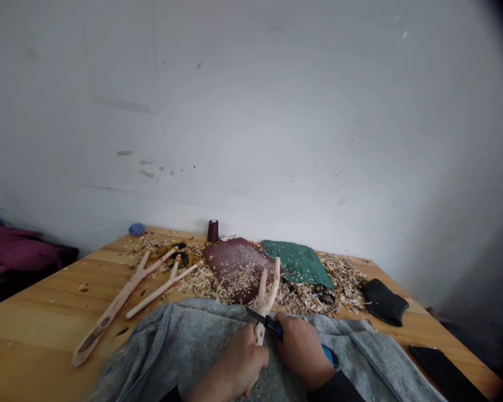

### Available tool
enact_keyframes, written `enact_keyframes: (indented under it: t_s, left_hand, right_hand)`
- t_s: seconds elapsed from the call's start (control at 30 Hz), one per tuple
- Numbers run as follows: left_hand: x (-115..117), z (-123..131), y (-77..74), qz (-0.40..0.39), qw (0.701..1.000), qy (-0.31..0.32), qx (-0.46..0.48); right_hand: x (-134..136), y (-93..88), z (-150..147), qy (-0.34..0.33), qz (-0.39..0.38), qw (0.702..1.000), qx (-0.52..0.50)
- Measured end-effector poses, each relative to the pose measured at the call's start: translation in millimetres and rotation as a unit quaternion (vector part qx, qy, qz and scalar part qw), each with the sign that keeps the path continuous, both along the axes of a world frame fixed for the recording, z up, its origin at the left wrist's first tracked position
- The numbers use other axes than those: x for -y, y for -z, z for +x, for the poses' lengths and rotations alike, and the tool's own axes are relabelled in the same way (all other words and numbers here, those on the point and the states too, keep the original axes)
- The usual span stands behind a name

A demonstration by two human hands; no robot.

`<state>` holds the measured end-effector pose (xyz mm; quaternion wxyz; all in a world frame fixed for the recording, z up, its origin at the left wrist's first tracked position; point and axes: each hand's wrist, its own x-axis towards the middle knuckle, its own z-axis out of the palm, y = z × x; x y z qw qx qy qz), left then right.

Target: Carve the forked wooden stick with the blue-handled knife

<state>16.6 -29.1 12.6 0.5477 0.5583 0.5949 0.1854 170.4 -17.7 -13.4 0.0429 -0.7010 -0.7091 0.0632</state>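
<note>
A pale, peeled forked stick [269, 297] stands nearly upright in front of me, its two prongs pointing up and away. My left hand [243, 358] is closed around its lower stem. In my right hand [302, 347] is a knife [273, 325] with a black and blue handle. Its dark blade lies across the stick just below the fork and points left; whether it is cutting in cannot be told. Both hands are over a grey cloth [197, 335] draped over the table's near edge and flecked with small bits of wood.
On the wooden table [37, 318] lie a large forked stick [119, 301] and a smaller forked stick [163, 288] at left. Wood shavings [346, 279] cover maroon [235, 262] and green sheets [297, 259]. A thread spool [213, 230] stands behind; a black phone-like slab [442, 371] lies right.
</note>
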Motion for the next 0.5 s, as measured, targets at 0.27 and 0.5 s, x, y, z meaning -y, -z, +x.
enact_keyframes:
  t_s: [0.27,0.5]
  left_hand:
    - [-2.2,1.6,7.0,-0.018,1.000,0.000,0.011]
    - [-3.8,1.5,10.8,-0.045,0.998,-0.009,0.051]
  right_hand:
    - [0.3,0.7,-0.3,-0.002,0.001,1.000,-0.001]
    - [0.6,-3.9,-1.6,-0.001,-0.002,1.000,-0.013]
